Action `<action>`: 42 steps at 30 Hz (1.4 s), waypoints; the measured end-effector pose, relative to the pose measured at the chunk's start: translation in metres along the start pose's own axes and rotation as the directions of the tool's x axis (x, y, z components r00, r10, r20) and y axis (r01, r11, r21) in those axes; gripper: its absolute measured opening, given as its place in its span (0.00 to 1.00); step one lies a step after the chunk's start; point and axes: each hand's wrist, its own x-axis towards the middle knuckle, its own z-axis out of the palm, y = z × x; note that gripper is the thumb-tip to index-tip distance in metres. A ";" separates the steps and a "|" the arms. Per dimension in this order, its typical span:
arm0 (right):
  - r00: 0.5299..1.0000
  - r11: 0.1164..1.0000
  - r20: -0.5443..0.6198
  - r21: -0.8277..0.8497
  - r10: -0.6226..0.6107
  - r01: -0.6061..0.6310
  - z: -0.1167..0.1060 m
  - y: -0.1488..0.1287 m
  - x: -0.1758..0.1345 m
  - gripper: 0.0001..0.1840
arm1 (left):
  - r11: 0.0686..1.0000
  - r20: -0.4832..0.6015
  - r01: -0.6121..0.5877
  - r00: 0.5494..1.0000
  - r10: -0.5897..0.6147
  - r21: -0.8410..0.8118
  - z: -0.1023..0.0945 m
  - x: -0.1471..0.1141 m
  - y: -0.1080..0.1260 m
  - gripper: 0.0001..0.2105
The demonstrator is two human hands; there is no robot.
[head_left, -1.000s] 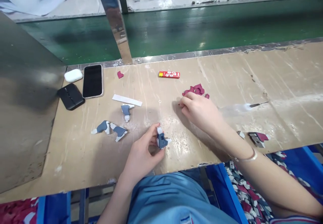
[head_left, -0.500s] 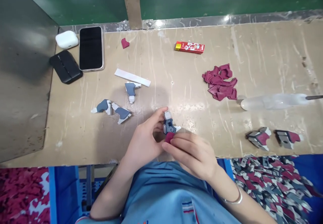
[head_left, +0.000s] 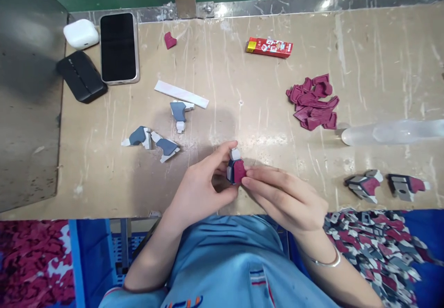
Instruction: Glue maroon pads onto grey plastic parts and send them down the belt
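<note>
Between thumb and fingers, my left hand (head_left: 204,185) grips a small grey and white plastic part (head_left: 235,154) at the table's near edge. A maroon plastic piece (head_left: 239,171) lies over the face of that part. The fingertips of my right hand (head_left: 284,194) pinch the maroon piece at its right side. Left of my hands rest three grey-blue and white parts (head_left: 178,112). To the right are two assembled parts (head_left: 367,185) with maroon faces. A pile of loose maroon pieces (head_left: 314,102) sits farther back on the right.
A phone (head_left: 119,49), a white case (head_left: 81,34) and a black case (head_left: 82,77) lie at back left. A white strip (head_left: 181,94), a red packet (head_left: 269,47) and a clear bottle (head_left: 391,132) are also on the table (head_left: 222,67). Blue bins (head_left: 92,261) of parts stand below its edge.
My right hand has brought the maroon piece onto the face of the grey and white part. The fingers have shifted to its right side. The camera view has moved slightly.
</note>
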 end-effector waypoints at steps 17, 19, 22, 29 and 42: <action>1.000 0.956 -0.008 0.292 0.025 -0.021 0.009 0.013 0.009 0.12 | 0.997 0.027 -0.051 0.998 0.053 -0.059 -0.004 -0.002 -0.002 0.35; 0.999 0.955 -0.002 0.293 0.038 -0.035 0.008 0.012 0.011 0.12 | 0.992 0.025 -0.069 0.997 0.072 -0.104 -0.006 -0.003 -0.002 0.35; 0.999 0.957 0.001 0.288 0.050 -0.048 0.007 0.009 0.013 0.12 | 0.963 0.030 -0.087 0.995 0.098 -0.256 -0.007 -0.005 0.000 0.33; 0.941 0.763 -0.018 0.592 0.337 -0.262 0.014 -0.006 0.004 0.27 | 0.829 -0.040 -0.058 0.998 0.044 -0.556 -0.001 -0.007 0.002 0.23; 0.914 0.721 -0.145 0.665 0.378 -0.192 0.028 -0.013 0.006 0.24 | 0.799 -0.094 -0.143 0.990 0.109 -0.584 0.008 -0.005 0.003 0.24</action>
